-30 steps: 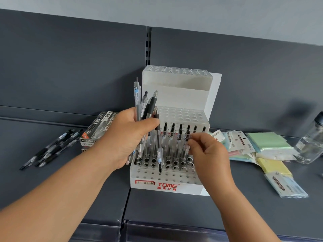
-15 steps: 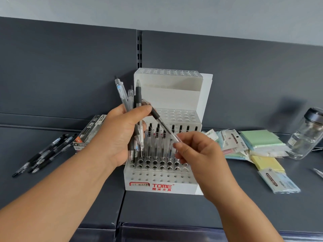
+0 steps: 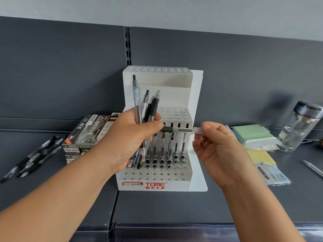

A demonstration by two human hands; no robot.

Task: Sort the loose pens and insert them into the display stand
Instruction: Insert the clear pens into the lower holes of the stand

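My right hand [image 3: 222,151] just pulled one pinched pen [image 3: 180,129] toward 3 o'clock from the bunch [image 3: 148,105] my left hand [image 3: 132,138] grips, so the stand [image 3: 157,179] is next.

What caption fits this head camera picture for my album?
Left hand grips spare pens; right hand pinches one pen before the stand.

left grip [image 3: 129,142] and right grip [image 3: 220,154] bare; forearms [image 3: 61,193] bare too; fingernails [image 3: 206,126] short.

Front holes of the display stand [image 3: 176,185], frame centre, are found open. Overhead access is crossed by a horizontal pen [image 3: 181,130]; left columns are screened by a pen bundle [image 3: 154,109].
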